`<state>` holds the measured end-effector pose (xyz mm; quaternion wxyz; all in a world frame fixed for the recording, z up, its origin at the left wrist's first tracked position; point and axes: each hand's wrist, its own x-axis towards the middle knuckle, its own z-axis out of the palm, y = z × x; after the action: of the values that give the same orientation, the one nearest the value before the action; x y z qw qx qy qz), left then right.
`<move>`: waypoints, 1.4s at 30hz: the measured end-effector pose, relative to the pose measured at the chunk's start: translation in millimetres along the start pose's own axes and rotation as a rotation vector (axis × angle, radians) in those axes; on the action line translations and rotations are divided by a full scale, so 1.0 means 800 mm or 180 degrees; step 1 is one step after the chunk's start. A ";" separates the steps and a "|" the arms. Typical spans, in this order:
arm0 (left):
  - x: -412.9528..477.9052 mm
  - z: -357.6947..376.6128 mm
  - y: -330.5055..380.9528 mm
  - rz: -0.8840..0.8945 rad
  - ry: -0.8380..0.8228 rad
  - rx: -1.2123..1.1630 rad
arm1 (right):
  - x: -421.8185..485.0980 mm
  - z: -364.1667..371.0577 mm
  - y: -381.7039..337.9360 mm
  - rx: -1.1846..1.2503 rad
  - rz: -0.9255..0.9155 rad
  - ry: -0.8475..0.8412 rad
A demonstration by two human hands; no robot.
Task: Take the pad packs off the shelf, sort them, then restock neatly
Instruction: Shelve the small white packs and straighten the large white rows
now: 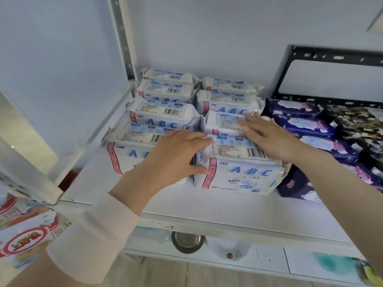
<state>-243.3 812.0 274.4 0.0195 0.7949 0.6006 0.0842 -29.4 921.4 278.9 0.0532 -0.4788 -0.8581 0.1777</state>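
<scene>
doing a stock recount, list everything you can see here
white rectangular plastic pad packs printed ABC: eight visible, white and blue, two columns, shelf left
dark blue plastic pad packs: count unclear, right of white ones
black patterned plastic packs: count unclear, far right
white metal shelf: one, white, under the packs
black metal bracket: one, on wall, upper right
round steel bowl: one, silver, below the shelf
red-and-white printed packages: count unclear, lower left
left grip: bare hand, holds front right white pack's left end
right grip: bare hand, flat on white packs
</scene>
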 end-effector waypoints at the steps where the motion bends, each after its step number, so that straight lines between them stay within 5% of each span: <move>1: 0.002 0.001 0.000 0.0003 -0.0006 0.0000 | 0.000 0.001 0.001 0.0033 -0.0007 0.0020; 7: 0.006 0.005 0.000 0.0073 0.0011 -0.0090 | -0.002 0.004 0.005 0.0007 -0.0120 0.0081; 14: 0.074 -0.040 -0.023 -0.0514 0.0354 -0.1511 | -0.002 0.003 -0.002 -0.0194 -0.0069 0.0185; 19: 0.170 -0.031 -0.045 -0.0890 -0.0288 -0.1131 | -0.003 0.011 -0.005 -0.0466 -0.0019 0.0136; 28: 0.211 -0.013 -0.049 -0.1048 -0.0036 -0.0444 | -0.006 0.015 -0.007 -0.0552 0.0035 0.0116; 42: 0.247 -0.007 -0.070 -0.1026 0.0365 -0.0744 | -0.007 0.014 -0.009 -0.0544 0.0042 0.0100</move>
<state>-245.2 1016.8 294.2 0.0906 0.6746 0.7064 0.1942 -35.3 910.5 271.5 0.0243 -0.4899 -0.8660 0.0967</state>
